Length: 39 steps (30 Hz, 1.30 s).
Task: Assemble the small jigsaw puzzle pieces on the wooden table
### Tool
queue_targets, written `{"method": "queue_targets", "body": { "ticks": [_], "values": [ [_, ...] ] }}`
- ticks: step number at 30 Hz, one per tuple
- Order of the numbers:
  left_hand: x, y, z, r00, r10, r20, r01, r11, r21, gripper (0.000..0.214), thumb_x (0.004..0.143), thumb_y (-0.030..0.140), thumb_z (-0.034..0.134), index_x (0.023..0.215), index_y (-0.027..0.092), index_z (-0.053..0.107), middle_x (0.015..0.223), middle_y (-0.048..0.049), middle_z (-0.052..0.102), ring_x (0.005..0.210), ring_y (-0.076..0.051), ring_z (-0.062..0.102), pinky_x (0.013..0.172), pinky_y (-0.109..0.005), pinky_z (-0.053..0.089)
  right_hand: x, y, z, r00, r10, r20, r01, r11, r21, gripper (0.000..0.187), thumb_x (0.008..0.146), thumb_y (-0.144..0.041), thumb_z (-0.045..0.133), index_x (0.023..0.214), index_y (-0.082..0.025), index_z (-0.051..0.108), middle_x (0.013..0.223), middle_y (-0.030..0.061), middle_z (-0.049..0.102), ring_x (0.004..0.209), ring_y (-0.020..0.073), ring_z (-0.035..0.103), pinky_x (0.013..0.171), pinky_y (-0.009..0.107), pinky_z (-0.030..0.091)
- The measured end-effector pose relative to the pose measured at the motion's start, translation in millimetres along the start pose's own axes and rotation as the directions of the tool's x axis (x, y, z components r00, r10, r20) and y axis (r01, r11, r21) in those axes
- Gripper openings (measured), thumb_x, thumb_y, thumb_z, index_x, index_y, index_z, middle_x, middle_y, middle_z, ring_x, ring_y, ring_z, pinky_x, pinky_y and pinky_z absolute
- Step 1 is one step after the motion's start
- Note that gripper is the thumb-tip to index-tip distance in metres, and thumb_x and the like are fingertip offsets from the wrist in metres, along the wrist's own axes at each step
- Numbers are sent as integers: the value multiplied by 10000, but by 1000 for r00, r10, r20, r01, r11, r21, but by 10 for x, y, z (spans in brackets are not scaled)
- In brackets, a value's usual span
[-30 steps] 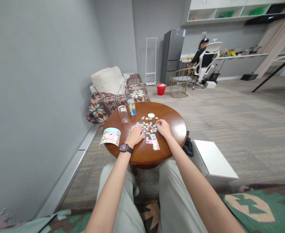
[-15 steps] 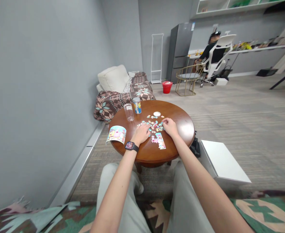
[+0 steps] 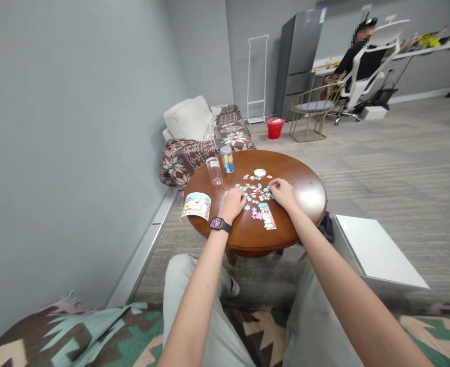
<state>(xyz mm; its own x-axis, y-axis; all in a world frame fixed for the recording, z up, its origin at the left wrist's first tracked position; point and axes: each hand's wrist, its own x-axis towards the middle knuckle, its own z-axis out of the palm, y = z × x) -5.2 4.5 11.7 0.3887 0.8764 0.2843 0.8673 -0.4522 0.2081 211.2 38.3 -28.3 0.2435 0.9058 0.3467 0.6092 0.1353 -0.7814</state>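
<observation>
With twelve at the far rim of the round table (image 3: 242, 237), a curled picture sheet (image 3: 196, 205) lies at nine o'clock, a clear glass (image 3: 214, 171) stands past ten and a can (image 3: 227, 160) at eleven. The left hand (image 3: 232, 204) rests nine o'clock of the middle, fingers curled and close together; it has drawn slightly towards nine in the last second, baring more of a blue puzzle piece (image 3: 247, 207). The loose pieces (image 3: 258, 193) spread across the middle, below a white lid (image 3: 259, 173) at twelve. The joined section (image 3: 269, 218) lies around five o'clock and looks no different, so I judge that sorting is still in hand and nothing has been fitted in that second. At two to three o'clock the right hand (image 3: 282, 192) keeps its place, thumb and forefinger narrowed at the edge of the loose pieces.

The left fingers cover whatever lies under them, and I cannot tell whether they hold anything. Prints on single pieces are too small to read. Whether the right fingertips grip a piece or merely touch one is unclear.
</observation>
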Motion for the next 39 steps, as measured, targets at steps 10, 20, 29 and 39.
{"method": "queue_targets", "body": {
  "ticks": [10, 20, 29, 39],
  "values": [
    [-2, -50, -7, 998, -63, -20, 60, 992, -112, 89, 943, 185, 549, 973, 212, 628, 1062, -61, 705, 1040, -225, 609, 920, -348, 433, 4, -12, -23, 1000, 4, 1, -4, 1000, 26, 220, 728, -209, 482, 829, -200, 677, 841, 54, 681, 767, 212, 607, 800, 369, 484],
    [7, -81, 17, 994, -100, -41, 91, 981, -171, 128, 910, 177, 546, 1001, 218, 625, 1035, -57, 712, 1017, -232, 627, 931, -365, 445, -8, -38, -47, 1000, -3, 6, 3, 1000, 8, 217, 727, -217, 482, 834, -202, 670, 864, 57, 689, 790, 216, 618, 778, 356, 486],
    [8, -95, 54, 994, -87, -64, 70, 970, -232, 202, 837, 106, 574, 998, 228, 583, 1023, -47, 717, 1020, -255, 622, 907, -402, 447, 5, -4, -33, 1000, -5, 15, 5, 1000, 11, 218, 736, -213, 483, 848, -204, 670, 859, 52, 683, 782, 215, 611, 779, 359, 486],
    [11, -96, 65, 994, -105, -32, 96, 973, -209, 244, 777, 55, 544, 951, 223, 512, 1034, -70, 658, 1032, -264, 582, 903, -411, 442, -46, -94, -62, 997, -69, -17, 69, 998, -5, 191, 751, -162, 460, 826, -189, 634, 876, 73, 606, 806, 214, 585, 834, 361, 478]
  ]
}}
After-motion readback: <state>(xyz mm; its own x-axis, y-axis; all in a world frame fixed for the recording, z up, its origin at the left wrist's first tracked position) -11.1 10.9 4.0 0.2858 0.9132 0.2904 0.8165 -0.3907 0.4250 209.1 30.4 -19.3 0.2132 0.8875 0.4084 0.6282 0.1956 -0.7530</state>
